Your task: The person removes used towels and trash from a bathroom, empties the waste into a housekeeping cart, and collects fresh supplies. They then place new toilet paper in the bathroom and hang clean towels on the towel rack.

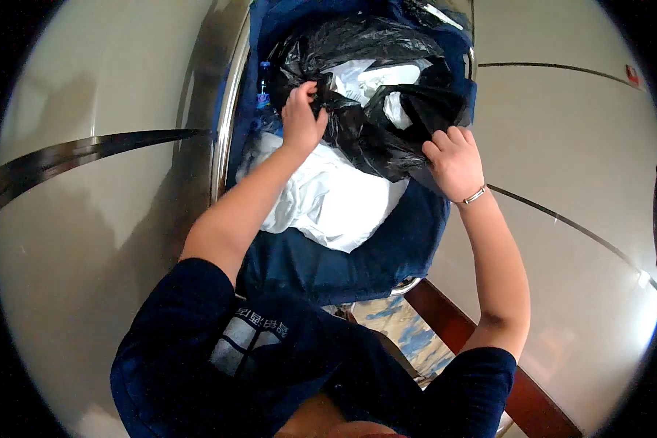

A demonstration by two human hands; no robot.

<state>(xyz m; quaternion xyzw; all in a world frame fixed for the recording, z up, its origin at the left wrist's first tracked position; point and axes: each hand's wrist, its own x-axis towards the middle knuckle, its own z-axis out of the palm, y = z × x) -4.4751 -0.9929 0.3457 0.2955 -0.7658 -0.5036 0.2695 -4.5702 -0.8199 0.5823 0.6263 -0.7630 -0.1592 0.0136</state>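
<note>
A black plastic bag (354,135) lies with its mouth spread inside a dark blue fabric cart. White crumpled pieces of rubbish (354,80) and a white flat item (394,75) show in the bag's opening. My right hand (454,162) pinches the bag's edge on the right side. At the bag's left side, my left hand (303,120) touches the plastic, its thumb apart from its curled fingers. Below the bag, white cloth or plastic (343,204) lies bunched up; its exact kind is unclear.
The blue cart liner (328,266) hangs in a metal frame (225,139). A plastic bottle (263,84) stands at the cart's left edge. Light wall panels (577,146) rise close on both sides. Patterned carpet (401,328) shows below the cart.
</note>
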